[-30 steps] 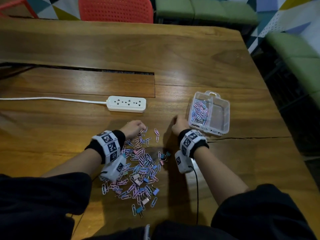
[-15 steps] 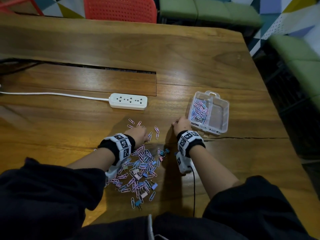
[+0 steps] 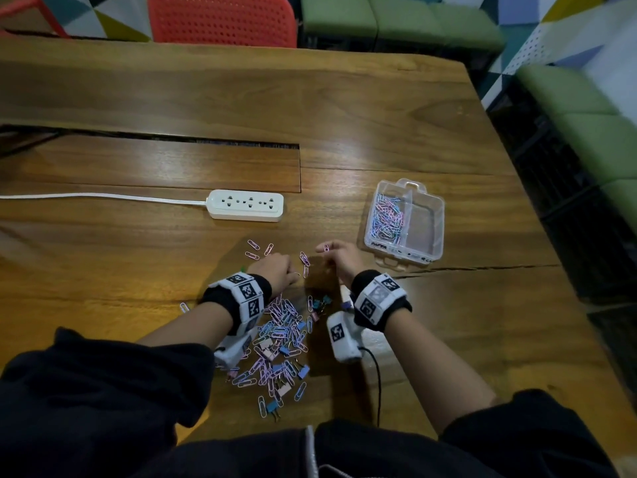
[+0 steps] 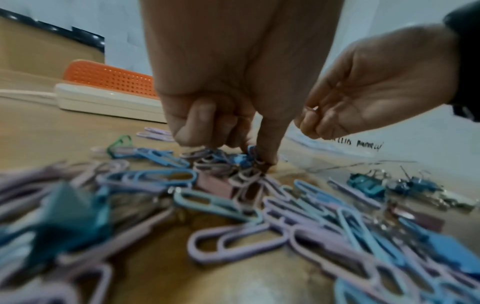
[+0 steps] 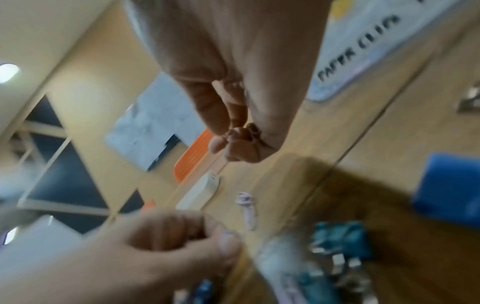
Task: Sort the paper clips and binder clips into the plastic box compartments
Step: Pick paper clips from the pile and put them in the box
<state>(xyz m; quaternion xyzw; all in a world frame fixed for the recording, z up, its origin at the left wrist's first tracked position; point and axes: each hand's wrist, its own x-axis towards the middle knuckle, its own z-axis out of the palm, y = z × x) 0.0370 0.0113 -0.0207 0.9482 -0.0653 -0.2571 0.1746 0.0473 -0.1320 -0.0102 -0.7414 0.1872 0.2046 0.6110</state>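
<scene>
Curling down, left hand (image 3: pixel 275 270) pinches pile clips (image 4: pixel 249 156); raised right hand (image 3: pixel 341 258) pinches a pink clip (image 3: pixel 325 248).

My clips and the box

Pink and blue paper clips (image 3: pixel 280 326) and binder clips (image 3: pixel 303 371) lie heaped at lower centre; my clear plastic box (image 3: pixel 435 215), centre right, holds paper clips in its left compartment only.

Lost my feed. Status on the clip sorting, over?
Right hand pinches a paper clip; left hand in pile. Box: paper clips only. Path clear.
</scene>
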